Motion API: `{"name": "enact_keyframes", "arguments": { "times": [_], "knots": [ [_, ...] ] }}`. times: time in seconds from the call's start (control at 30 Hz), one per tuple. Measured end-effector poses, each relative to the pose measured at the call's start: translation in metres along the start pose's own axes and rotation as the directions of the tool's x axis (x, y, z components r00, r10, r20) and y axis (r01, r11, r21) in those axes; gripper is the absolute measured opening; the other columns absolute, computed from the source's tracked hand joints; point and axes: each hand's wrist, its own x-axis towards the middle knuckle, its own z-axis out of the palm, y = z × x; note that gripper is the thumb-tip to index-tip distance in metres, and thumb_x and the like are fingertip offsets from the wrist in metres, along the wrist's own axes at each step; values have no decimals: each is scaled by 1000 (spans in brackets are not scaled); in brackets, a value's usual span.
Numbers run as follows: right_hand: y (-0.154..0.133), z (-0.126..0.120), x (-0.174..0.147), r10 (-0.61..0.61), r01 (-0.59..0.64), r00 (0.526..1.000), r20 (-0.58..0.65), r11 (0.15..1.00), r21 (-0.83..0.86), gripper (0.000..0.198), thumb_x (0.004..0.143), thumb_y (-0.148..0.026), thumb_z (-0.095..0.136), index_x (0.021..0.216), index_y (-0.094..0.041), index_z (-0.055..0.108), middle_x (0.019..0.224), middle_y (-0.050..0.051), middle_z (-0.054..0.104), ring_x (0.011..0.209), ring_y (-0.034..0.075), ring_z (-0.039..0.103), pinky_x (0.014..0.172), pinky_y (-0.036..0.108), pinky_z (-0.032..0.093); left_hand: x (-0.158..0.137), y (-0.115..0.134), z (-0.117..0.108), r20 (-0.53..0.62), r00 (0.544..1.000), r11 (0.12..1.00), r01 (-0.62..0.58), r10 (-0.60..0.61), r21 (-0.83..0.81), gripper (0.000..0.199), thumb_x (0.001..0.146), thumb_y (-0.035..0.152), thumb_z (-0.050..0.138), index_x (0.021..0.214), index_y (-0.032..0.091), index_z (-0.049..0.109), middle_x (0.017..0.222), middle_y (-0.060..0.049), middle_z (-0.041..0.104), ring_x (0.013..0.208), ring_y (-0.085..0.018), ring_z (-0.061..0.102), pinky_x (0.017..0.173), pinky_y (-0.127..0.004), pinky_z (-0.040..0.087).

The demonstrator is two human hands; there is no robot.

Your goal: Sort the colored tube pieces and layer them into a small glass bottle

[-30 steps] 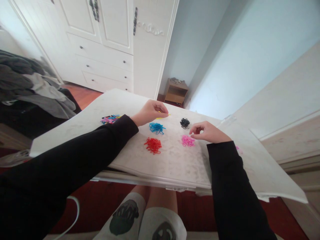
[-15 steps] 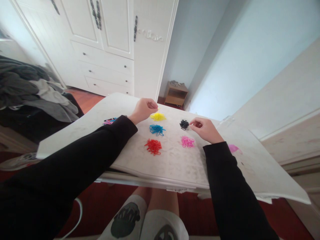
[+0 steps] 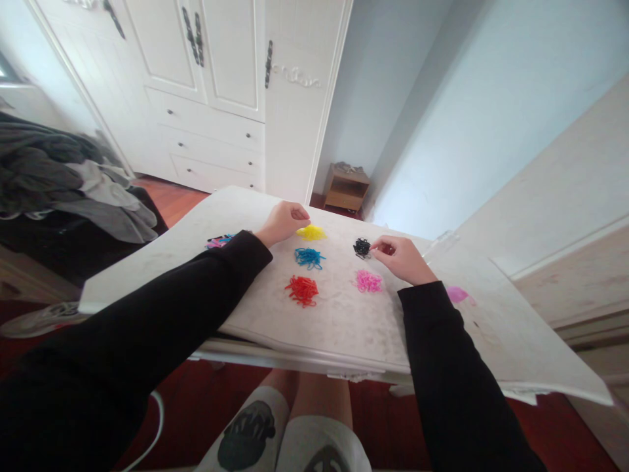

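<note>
My left hand (image 3: 284, 221) is pinched closed at the back edge of a small pile of yellow rubber bands (image 3: 312, 233). Anything between its fingertips is too small to make out. The fingers of my right hand (image 3: 400, 257) are pressed together beside a pile of black rubber bands (image 3: 362, 247), touching its right edge or very close to it; what they hold is hidden. Blue rubber bands (image 3: 308, 257) and red rubber bands (image 3: 302, 290) lie in piles nearer me. Pink rubber bands (image 3: 369, 281) form a pile in front of the black one.
A mixed-colour heap of bands (image 3: 219, 242) lies partly behind my left sleeve. Right of my right forearm is a flat pink item (image 3: 458, 294) on the white table (image 3: 344, 334). Beyond stand a white wardrobe (image 3: 211, 124) and a small wooden cabinet (image 3: 346, 188). Clothes (image 3: 44, 167) are piled at left.
My left hand has lowered slightly toward the yellow pile; a yellow speck showed at its fingertips before. My right hand has shifted slightly left toward the black bands. The view has tilted a little upward.
</note>
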Motion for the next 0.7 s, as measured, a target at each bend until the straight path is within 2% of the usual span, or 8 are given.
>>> {"name": "enact_keyframes", "arguments": {
  "times": [0.23,0.5,0.57,0.7],
  "knots": [
    [-1,0,-1,-5,5,1000,-3,1000,-2,18,81,-31,62,74,-18,71,65,1,64,60,14,50,61,30,39,1,-1,0,-24,1000,996,16,-14,87,8,67,25,71,68,17,74,67,-5,73,66,-17,65,60,-26,47],
    [-2,-1,0,-3,3,1000,6,1000,-11,19,81,-33,63,73,-18,71,63,1,63,59,15,51,63,30,41,3,-7,-1,5,1000,993,29,-29,115,11,67,19,65,72,17,75,72,-5,74,70,-19,68,63,-27,48],
    [0,-1,1,8,-8,1000,-23,1000,-28,18,80,-32,62,72,-18,70,64,2,65,60,15,52,63,31,42,3,-7,-1,10,999,992,34,-36,121,12,67,17,65,73,17,75,72,-5,74,71,-19,68,64,-27,48],
    [9,1,4,44,-49,986,-158,998,-32,13,79,-28,61,73,-19,68,76,6,72,71,20,63,70,34,49,1,-5,0,5,998,991,54,-55,121,9,66,15,67,72,18,74,68,-4,71,69,-19,66,68,-29,50]
  ]
}}
